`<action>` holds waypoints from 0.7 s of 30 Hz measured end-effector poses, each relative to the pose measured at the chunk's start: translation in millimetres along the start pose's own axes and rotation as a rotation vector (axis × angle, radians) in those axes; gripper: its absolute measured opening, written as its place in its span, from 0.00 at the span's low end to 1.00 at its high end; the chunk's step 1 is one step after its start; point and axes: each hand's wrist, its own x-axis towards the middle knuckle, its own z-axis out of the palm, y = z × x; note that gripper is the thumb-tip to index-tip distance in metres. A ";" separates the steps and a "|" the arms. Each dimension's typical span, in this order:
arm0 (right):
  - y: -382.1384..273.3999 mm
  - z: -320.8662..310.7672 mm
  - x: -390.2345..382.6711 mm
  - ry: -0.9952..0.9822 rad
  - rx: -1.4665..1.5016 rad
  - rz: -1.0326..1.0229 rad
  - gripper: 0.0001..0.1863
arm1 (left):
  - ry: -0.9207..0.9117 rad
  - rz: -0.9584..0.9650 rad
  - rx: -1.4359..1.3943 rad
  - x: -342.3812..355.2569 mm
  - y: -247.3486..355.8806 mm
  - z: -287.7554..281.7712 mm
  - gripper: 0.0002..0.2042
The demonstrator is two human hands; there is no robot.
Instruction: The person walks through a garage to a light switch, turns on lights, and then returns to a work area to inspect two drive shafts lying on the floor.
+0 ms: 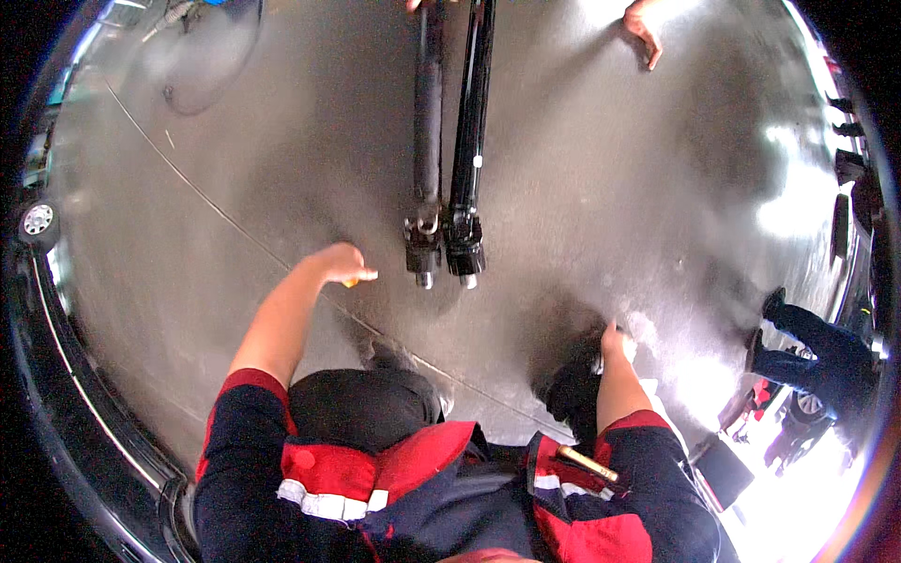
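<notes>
Two long drive shafts lie side by side on the concrete floor ahead of me. The left drive shaft [428, 113] is dull grey-black; the right drive shaft [472, 122] is glossier black with a small white mark. Each has a universal joint at its near end. My left hand [342, 262] is closed, left of these joints and apart from them, with a small yellow-orange thing [351, 281] showing under its fingers. Low by my right knee is my right hand [616, 343], away from the shafts; its fingers are mostly hidden.
Another person's hand [644, 33] hangs at the far right, and fingers show at the left shaft's far end. A dark car [84, 394] borders the left side. Someone in dark trousers [812, 357] stands at right. A hose [225, 94] lies far left.
</notes>
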 end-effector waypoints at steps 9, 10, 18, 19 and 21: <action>11.7 55.4 48.6 -0.349 -0.348 -0.434 0.27 | -0.290 -0.102 0.184 2.8 29.7 15.2 0.20; 7.6 39.3 49.3 -0.398 -0.103 -0.231 0.24 | -0.251 -0.118 0.182 3.9 29.9 13.3 0.20; -79.3 -147.6 75.2 -0.251 0.161 -0.508 0.23 | 0.080 -0.237 0.347 -23.0 17.3 -42.0 0.14; -85.1 -183.9 83.2 -0.058 -0.118 -0.829 0.23 | 0.192 -0.222 0.352 -33.7 16.4 -58.3 0.14; -91.7 -239.5 83.6 0.305 -0.172 -0.979 0.24 | 0.312 -0.245 0.358 -62.0 11.9 -98.0 0.14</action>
